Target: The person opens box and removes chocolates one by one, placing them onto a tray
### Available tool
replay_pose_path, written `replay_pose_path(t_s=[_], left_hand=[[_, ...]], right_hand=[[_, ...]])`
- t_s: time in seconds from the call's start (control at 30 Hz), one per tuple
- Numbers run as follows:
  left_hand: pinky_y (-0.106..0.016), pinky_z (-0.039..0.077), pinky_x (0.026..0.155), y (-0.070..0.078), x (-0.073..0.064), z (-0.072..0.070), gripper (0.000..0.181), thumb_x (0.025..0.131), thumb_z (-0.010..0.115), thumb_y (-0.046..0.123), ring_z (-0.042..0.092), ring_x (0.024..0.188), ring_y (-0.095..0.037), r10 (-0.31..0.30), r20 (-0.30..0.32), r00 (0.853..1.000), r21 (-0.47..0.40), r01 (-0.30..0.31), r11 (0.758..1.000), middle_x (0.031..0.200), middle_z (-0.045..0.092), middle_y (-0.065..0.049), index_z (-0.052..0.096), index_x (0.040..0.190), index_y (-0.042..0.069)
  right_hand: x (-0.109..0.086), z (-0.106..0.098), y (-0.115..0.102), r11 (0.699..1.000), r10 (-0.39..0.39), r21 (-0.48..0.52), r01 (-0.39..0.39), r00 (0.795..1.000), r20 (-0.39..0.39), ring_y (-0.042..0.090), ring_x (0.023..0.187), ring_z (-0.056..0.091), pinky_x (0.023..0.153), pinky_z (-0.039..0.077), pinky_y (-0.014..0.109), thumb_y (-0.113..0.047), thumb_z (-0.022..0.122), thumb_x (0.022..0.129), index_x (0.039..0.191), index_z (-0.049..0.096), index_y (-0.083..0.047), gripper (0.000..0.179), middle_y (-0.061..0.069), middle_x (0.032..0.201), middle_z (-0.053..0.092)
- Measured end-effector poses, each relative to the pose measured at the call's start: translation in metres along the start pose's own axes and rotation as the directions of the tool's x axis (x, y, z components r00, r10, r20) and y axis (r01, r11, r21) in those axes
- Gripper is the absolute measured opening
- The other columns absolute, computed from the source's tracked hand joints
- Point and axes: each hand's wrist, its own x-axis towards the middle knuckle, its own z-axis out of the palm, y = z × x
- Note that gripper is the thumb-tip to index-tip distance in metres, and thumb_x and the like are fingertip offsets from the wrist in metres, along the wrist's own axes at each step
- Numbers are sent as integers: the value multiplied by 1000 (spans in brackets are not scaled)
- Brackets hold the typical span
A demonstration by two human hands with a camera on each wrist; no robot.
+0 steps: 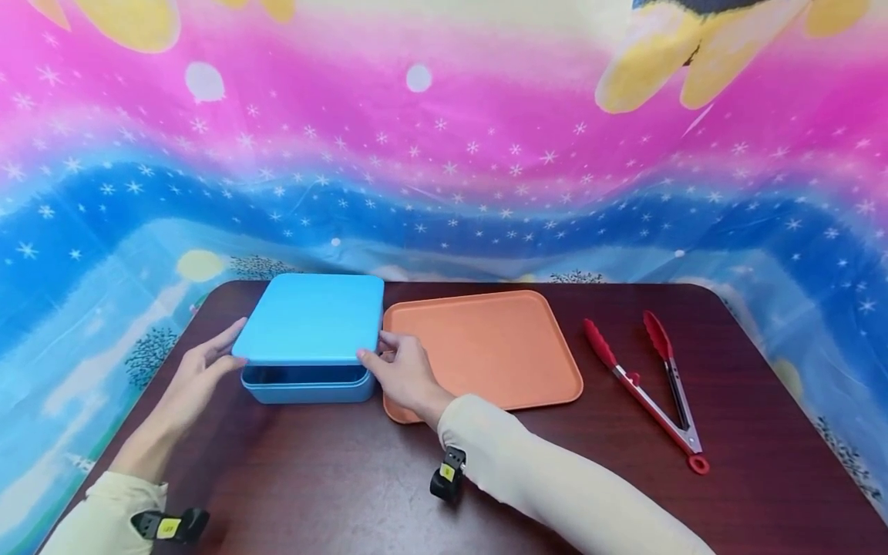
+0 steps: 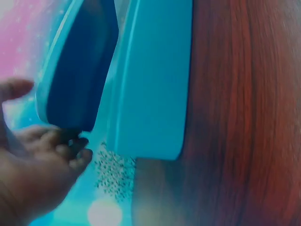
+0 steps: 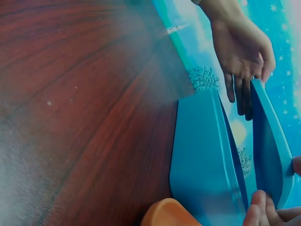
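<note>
A light blue lid (image 1: 315, 320) is held above a blue box (image 1: 308, 391) on the left of the table, with a dark gap between them at the front. My left hand (image 1: 194, 378) holds the lid's left edge near the front corner; in the right wrist view its fingers (image 3: 242, 92) reach beneath the lid. On the opposite side, my right hand (image 1: 405, 374) grips the lid's right edge, thumb near the front corner. The box's inside is mostly hidden under the lid.
An orange tray (image 1: 486, 351) lies right of the box, partly behind my right hand. Farther right, red-tipped tongs (image 1: 655, 397) lie spread on the dark wooden table (image 1: 333, 478). A colourful patterned cloth (image 1: 458, 169) hangs behind the table.
</note>
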Motion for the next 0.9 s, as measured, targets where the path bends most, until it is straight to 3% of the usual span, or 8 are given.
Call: replay_pose_path(t_s=[0.1,0.13,0.2,0.27,0.4,0.67,0.77,0.9], left_hand=[[-43,38,121,4,1,1,61,107,48,38,40,149,-19,-36,-76,996,43,39,998,161,34,-22,30,160,13],[-30,43,116,5,2,2,61,107,49,39,44,146,-16,-42,-103,994,57,48,997,158,39,-24,34,158,10],[-9,45,100,7,3,2,60,106,51,39,50,140,-10,-42,-148,988,75,54,996,151,47,-26,41,155,7],[2,40,82,8,3,2,58,105,54,38,55,125,7,-40,-173,984,83,55,995,146,51,-29,46,152,5],[1,42,76,7,1,-3,58,104,57,36,44,100,28,-36,-136,990,101,50,994,142,55,-32,46,151,3],[-4,48,75,3,-6,-13,63,104,58,30,45,97,28,-52,52,997,128,45,991,140,54,-35,36,155,-1],[-7,50,75,2,-9,-17,65,103,60,26,51,95,25,-54,104,993,148,39,988,137,56,-34,35,155,-4],[-11,52,75,-1,-13,-22,67,102,63,24,56,95,21,-58,163,985,167,30,985,139,56,-35,35,154,-7]], right_hand=[[-3,-1,0,999,-34,12,34,999,-5,16,99,67,87,59,30,-22,69,98,146,52,0,55,14,118,71],[-5,-1,0,999,-43,14,43,999,-6,15,96,66,85,59,28,-19,69,97,146,52,0,55,14,116,72],[-8,-1,1,999,-51,16,51,999,-8,12,92,66,81,59,26,-17,70,96,145,52,1,56,14,112,72],[-10,-1,1,999,-49,20,49,999,-9,11,90,66,79,58,23,-15,72,94,145,53,2,56,14,111,72],[-14,-2,3,999,-37,29,37,999,0,12,89,68,78,59,23,-13,74,92,142,55,2,56,15,110,72],[-19,-10,6,998,-16,65,13,999,49,30,92,75,85,62,31,-14,71,95,135,60,4,46,19,109,75],[-20,-13,6,997,-7,83,1,998,69,32,83,76,75,60,24,-13,70,95,125,64,5,35,18,96,77],[-22,-13,5,987,60,140,-77,991,121,19,61,66,53,46,18,-12,70,95,104,66,3,17,12,75,73]])
